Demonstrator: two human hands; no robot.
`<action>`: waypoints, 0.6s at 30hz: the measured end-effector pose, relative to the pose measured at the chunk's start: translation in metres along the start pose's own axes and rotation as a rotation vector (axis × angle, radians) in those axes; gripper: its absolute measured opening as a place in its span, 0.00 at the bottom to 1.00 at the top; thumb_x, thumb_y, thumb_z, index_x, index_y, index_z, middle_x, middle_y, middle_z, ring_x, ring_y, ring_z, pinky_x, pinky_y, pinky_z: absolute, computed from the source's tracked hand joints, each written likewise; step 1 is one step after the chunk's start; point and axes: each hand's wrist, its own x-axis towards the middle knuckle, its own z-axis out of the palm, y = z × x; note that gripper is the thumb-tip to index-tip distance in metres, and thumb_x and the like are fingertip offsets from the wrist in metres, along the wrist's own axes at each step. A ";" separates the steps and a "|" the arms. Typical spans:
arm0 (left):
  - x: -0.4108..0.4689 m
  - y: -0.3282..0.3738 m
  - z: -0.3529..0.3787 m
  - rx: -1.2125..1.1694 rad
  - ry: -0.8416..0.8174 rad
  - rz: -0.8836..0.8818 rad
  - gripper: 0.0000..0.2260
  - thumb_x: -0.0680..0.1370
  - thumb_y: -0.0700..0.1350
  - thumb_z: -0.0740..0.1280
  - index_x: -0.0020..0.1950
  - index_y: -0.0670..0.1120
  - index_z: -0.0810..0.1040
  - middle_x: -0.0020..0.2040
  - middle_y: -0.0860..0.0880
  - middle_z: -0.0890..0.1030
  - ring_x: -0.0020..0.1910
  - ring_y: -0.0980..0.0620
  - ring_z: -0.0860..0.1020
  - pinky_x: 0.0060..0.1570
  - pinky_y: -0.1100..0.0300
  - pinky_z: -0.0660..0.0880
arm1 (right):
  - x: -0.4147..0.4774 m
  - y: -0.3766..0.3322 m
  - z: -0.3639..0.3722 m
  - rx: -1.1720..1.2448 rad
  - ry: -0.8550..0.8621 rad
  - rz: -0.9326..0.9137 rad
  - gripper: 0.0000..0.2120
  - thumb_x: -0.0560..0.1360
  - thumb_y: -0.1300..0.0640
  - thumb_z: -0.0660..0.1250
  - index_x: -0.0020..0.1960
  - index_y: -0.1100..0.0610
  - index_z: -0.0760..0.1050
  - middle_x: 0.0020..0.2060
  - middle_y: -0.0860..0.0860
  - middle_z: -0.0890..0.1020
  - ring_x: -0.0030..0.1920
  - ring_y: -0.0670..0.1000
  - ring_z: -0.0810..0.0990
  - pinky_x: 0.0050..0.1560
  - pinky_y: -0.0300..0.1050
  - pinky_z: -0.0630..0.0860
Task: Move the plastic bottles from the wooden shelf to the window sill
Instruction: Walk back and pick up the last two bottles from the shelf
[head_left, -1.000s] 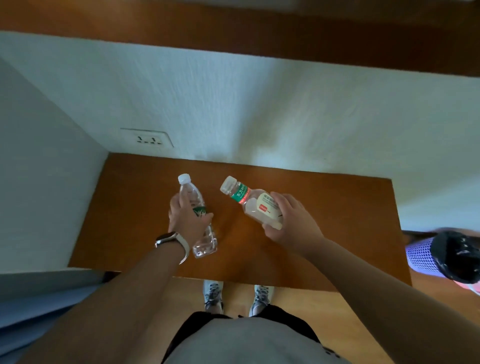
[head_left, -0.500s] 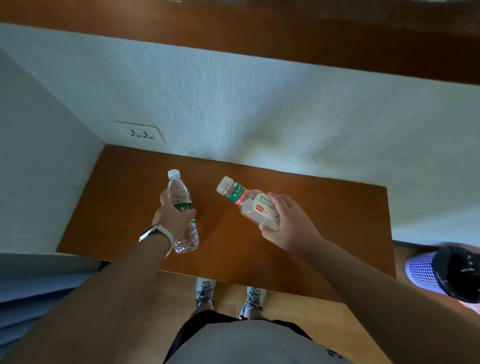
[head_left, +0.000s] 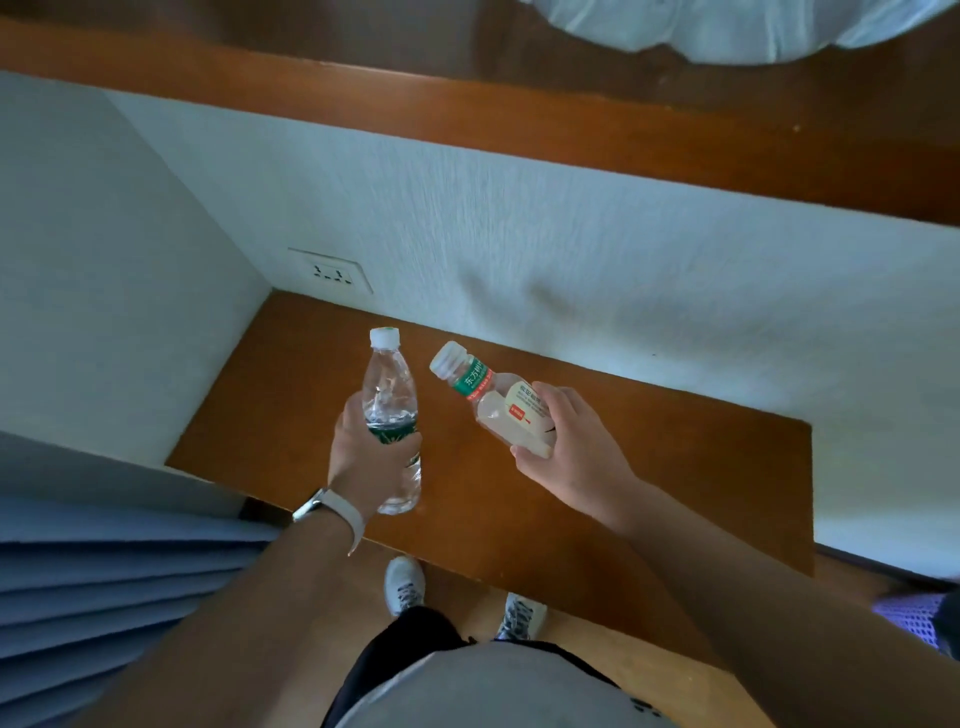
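My left hand is wrapped around a clear water bottle with a green label and white cap, held nearly upright above the wooden shelf. In my right hand is a squat bottle with a white and green label, tilted with its cap pointing up and left. Both bottles are lifted off the shelf's brown top. A wooden window sill runs across the upper part of the view, above the white wall.
A wall socket sits on the white wall at the shelf's back left corner. Blue curtain folds hang at the lower left. A purple mesh bin stands at the right edge. My feet are on the floor below.
Both hands have risen with their bottles. The view has tilted upward, bringing the window sill and a white cloth at the top into sight.
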 end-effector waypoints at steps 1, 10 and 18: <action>-0.005 0.004 -0.005 -0.038 0.011 0.012 0.29 0.70 0.45 0.77 0.65 0.57 0.67 0.56 0.53 0.76 0.54 0.52 0.78 0.48 0.57 0.80 | 0.003 -0.004 0.001 0.011 0.000 -0.004 0.38 0.71 0.42 0.74 0.74 0.51 0.61 0.64 0.47 0.72 0.58 0.42 0.69 0.46 0.32 0.73; -0.027 0.018 -0.060 -0.188 0.096 0.019 0.31 0.69 0.47 0.79 0.67 0.58 0.68 0.56 0.58 0.79 0.53 0.55 0.80 0.51 0.57 0.81 | 0.026 -0.054 0.017 0.253 -0.086 0.034 0.34 0.71 0.41 0.72 0.71 0.45 0.60 0.61 0.42 0.70 0.57 0.43 0.72 0.43 0.31 0.74; -0.043 -0.003 -0.120 -0.269 0.205 0.029 0.31 0.70 0.45 0.79 0.68 0.54 0.70 0.55 0.58 0.81 0.52 0.58 0.81 0.48 0.61 0.80 | 0.039 -0.132 0.026 0.556 -0.212 0.072 0.29 0.71 0.48 0.74 0.65 0.42 0.60 0.56 0.45 0.74 0.51 0.48 0.80 0.35 0.36 0.80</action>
